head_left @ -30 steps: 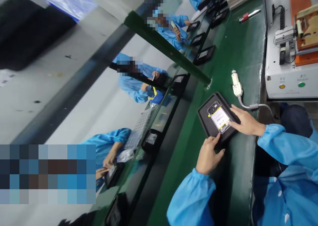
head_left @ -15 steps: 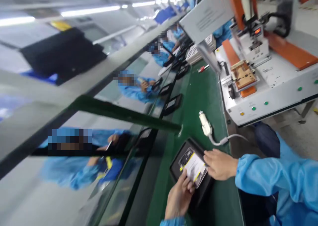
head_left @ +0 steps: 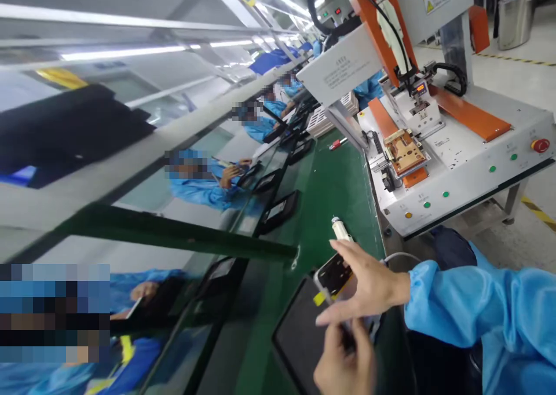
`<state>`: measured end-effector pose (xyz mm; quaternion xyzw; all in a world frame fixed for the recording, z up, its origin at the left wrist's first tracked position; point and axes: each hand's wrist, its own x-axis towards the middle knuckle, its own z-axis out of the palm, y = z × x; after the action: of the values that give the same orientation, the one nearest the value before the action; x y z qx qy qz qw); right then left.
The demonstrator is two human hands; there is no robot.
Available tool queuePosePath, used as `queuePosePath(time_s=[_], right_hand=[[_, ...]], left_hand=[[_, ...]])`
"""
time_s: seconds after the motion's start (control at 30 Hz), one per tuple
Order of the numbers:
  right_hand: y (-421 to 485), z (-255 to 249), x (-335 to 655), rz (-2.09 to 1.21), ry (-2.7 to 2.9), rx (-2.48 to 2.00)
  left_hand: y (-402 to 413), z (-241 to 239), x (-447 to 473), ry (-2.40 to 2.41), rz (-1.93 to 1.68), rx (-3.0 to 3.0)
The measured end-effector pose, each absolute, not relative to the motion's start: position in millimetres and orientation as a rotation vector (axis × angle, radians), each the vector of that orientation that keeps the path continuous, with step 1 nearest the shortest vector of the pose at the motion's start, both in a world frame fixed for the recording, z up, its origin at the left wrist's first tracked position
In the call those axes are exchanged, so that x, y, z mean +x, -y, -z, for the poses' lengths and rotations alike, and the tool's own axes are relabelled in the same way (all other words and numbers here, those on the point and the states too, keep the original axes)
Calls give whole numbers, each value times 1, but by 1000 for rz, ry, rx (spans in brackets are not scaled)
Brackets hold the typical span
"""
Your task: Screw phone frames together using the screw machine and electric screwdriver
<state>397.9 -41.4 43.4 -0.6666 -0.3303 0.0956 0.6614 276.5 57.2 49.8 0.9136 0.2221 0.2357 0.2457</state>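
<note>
A phone with its inside exposed (head_left: 333, 276) tilts above a black tray (head_left: 297, 331) on the green bench. Its upper end is dark, and a small yellow tab sticks out at one side. My left hand (head_left: 345, 357) is closed at the phone's lower end, its fingers blurred and partly hiding it. Over the phone from the right reaches my right hand (head_left: 369, 282), thumb and forefinger spread wide apart. Whether its fingers touch the phone's edges I cannot tell. Behind my right hand lies a white electric screwdriver (head_left: 341, 228), mostly hidden, with its cord.
To the right stands a white machine (head_left: 460, 175) with orange parts and a copper-coloured fixture (head_left: 405, 152). A green post (head_left: 186, 238) crosses on the left. More black trays (head_left: 280, 209) line the belt; co-workers in blue sit beyond. A red-tipped tool (head_left: 337, 144) lies farther up.
The phone has come up off the tray and tilted. My left hand has shifted lower and gripped its end. My right hand has spread its fingers over it. The view has turned.
</note>
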Motion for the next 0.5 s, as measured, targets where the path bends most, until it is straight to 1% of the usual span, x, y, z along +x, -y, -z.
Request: queuePosePath(time_s=[0.07, 0.17, 0.27, 0.33, 0.4, 0.5], right_hand=[[54, -54, 409, -80, 754, -1573], [84, -70, 448, 163, 815, -1662], [118, -99, 519, 429, 767, -1873], [134, -120, 576, 545, 660, -2069], [143, -132, 628, 562, 527, -2249], [146, -128, 678, 478, 366, -2446]], left_hand=[[-30, -40, 287, -476, -639, 2503], [-8, -19, 296, -248, -574, 2357], [-5, 11, 295, -39, -542, 2367], [-9, 29, 294, 66, -546, 2451], [-13, 41, 295, 136, -560, 2502], [-16, 47, 299, 172, -597, 2515]])
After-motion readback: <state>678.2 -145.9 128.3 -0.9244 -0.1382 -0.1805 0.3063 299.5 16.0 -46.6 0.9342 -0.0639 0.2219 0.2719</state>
